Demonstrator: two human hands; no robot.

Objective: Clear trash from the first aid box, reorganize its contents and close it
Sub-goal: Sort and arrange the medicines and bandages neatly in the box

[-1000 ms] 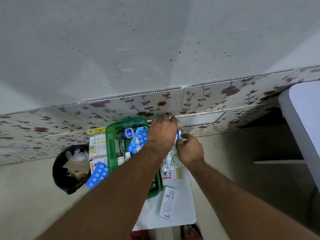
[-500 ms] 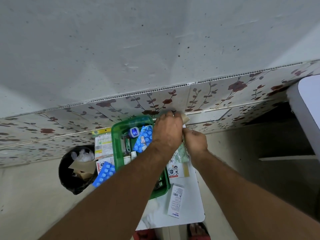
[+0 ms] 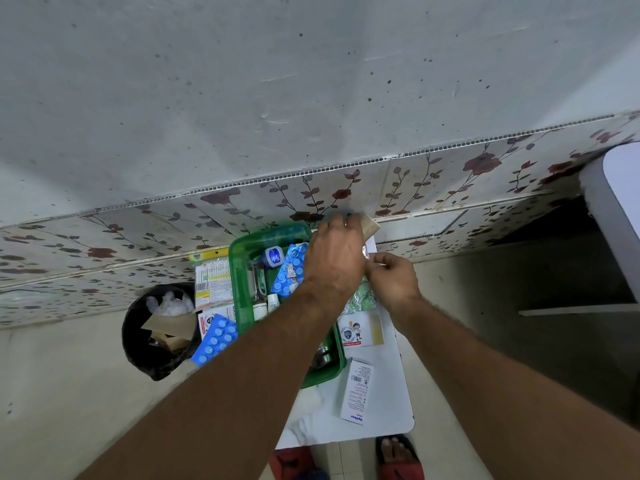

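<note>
Hands meet over the far right corner of a green first aid box (image 3: 242,271) on a small white table (image 3: 388,403), pushed against a flower-patterned wall panel (image 3: 433,181). The box lies open, its long axis running away from the person toward the wall, the far end nearly touching the panel; no lid can be made out. A black trash bin (image 3: 138,341) stands on the floor just left of the table, paper and crumpled plastic already in it, placed, it seems, for a short toss.

The left hand (image 3: 334,258) reaches across the box, fingers curled over something tan at the far table edge; whether they grip it cannot be told. The right hand (image 3: 393,278) has thumb and forefinger pinched together on a scrap of silvery foil (image 3: 365,252), likely picking it out as trash.

Inside the box sit a blue blister pack (image 3: 289,268), lying roughly along the box's length, and a small blue-labelled jar (image 3: 273,256). Another blue blister strip (image 3: 214,337) hangs off the table's left side over the bin, and a white leaflet (image 3: 356,389) lies to the right of the box, lengthwise like it. Sorting appears to be mid-way; closing is some way off.
</note>
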